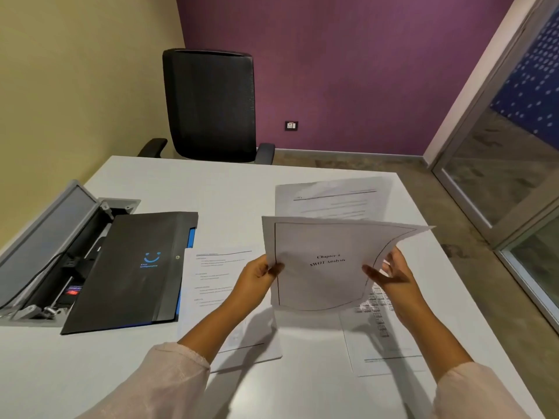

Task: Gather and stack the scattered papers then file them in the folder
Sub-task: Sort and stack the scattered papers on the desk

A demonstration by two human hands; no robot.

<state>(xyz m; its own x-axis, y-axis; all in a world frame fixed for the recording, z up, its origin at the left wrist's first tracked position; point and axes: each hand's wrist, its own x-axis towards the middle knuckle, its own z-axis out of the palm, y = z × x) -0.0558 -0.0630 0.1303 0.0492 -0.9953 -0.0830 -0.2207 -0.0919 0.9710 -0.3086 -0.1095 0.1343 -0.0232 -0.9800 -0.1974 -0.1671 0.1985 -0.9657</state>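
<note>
A sheet headed "Chapter 4 SWOT Analysis" (pixel 323 267) is lifted above the white table (pixel 181 182), curling at its right side. My left hand (pixel 257 275) pinches its left edge. My right hand (pixel 397 278) touches its right edge with fingers spread. Three more printed papers lie flat: one at the far right (pixel 332 198), one under my left arm (pixel 217 285), one with small pictures under my right arm (pixel 384 337). A closed black folder (pixel 130 270) with a blue smile logo lies to the left.
An open cable box (pixel 60 252) with a raised grey lid and plugged wires is set into the table at the left, partly under the folder. A black office chair (pixel 211 104) stands behind the far edge. A glass partition (pixel 514 161) is on the right.
</note>
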